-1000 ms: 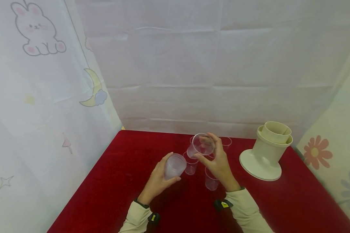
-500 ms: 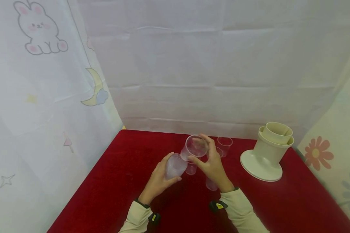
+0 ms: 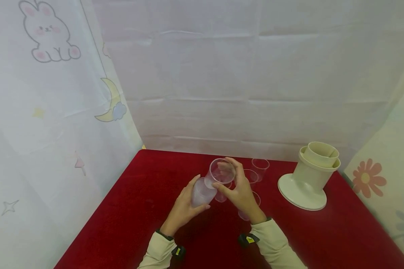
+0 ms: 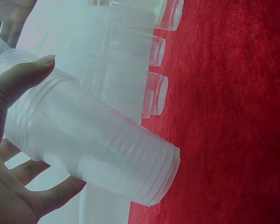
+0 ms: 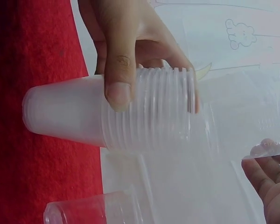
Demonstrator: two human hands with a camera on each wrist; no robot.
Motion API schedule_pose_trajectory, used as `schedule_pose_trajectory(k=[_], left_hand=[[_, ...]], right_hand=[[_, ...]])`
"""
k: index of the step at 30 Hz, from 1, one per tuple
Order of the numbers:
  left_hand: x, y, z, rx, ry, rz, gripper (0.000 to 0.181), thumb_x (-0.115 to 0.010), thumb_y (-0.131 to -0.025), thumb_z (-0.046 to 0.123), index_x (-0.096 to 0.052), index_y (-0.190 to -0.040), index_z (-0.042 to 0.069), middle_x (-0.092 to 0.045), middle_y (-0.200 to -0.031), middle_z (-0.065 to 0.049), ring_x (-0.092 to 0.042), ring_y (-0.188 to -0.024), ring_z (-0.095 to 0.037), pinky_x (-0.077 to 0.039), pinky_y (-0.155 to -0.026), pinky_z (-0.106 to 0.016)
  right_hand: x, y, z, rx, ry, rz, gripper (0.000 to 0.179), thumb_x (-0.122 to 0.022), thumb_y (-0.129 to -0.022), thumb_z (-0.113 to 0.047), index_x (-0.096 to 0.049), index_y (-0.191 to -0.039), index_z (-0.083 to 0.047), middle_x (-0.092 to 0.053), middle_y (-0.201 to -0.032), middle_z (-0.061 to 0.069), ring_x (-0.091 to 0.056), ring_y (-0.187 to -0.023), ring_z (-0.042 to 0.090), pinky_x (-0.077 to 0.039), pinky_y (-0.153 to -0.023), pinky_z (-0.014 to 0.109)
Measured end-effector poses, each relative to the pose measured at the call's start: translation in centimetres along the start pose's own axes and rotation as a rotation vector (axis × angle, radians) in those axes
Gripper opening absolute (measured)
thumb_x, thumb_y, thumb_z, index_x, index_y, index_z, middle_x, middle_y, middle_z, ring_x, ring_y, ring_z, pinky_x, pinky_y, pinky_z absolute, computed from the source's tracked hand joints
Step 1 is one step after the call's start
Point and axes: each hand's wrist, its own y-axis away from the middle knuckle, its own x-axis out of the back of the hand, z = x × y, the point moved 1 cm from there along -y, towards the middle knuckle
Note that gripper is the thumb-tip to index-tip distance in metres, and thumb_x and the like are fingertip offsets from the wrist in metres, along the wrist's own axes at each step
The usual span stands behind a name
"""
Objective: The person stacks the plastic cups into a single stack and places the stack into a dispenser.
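Observation:
My left hand (image 3: 182,205) grips a tilted stack of clear plastic cups (image 3: 202,194) above the red table. In the right wrist view the stack (image 5: 149,112) shows several nested rims, with thumb and fingers around them. My right hand (image 3: 238,190) holds a single clear plastic cup (image 3: 219,172) by its side, thumb in front and fingers behind. This cup's base is at the mouth of the stack; how deep it sits inside is hard to tell. Several more clear cups stand on the table behind and beside the right hand, among them one cup (image 3: 260,170) farther back.
A cream-coloured piece (image 3: 309,179) with a round flat base and ringed cylinders stands at the right of the red-covered table (image 3: 138,201). A pale, creased sheet (image 3: 195,74) hangs behind, and printed sheets hang on both sides.
My right hand has moved left and slightly down with the single cup, bringing its base to the stack's mouth. The left hand and stack have barely moved.

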Motion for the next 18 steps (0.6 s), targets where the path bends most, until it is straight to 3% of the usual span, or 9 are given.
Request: schedule_pose_trajectory(k=[7, 14, 18], left_hand=[[0.0, -0.1, 0.1, -0.001, 0.004, -0.002, 0.096, -0.087, -0.077, 0.031, -0.032, -0.156, 0.019, -0.053, -0.14, -0.012, -0.057, -0.113, -0.03, -0.051, -0.084, -0.048], [-0.1, -0.1, 0.1, -0.008, 0.002, 0.006, 0.096, -0.088, -0.076, 0.03, -0.034, -0.155, 0.017, -0.054, -0.14, -0.012, -0.057, -0.113, -0.029, -0.051, -0.086, -0.048], [-0.1, -0.1, 0.2, 0.002, 0.001, 0.004, 0.096, -0.088, -0.076, 0.029, -0.034, -0.155, 0.019, -0.054, -0.139, -0.012, -0.057, -0.113, -0.029, -0.051, -0.086, -0.048]], right_hand=[[-0.4, 0.3, 0.3, -0.046, -0.038, -0.014, 0.076, -0.077, -0.079, 0.011, -0.032, -0.141, 0.011, -0.056, -0.13, 0.026, -0.054, -0.118, 0.044, -0.043, -0.105, 0.048], [-0.8, 0.5, 1.0, -0.039, -0.052, -0.049, 0.075, -0.076, -0.08, 0.01, -0.032, -0.141, 0.012, -0.055, -0.132, 0.029, -0.053, -0.12, 0.042, -0.039, -0.108, 0.027], [-1.0, 0.6, 1.3, -0.022, -0.057, -0.057, 0.075, -0.076, -0.08, 0.011, -0.031, -0.14, 0.014, -0.054, -0.131, 0.032, -0.053, -0.121, 0.044, -0.041, -0.108, 0.034]])
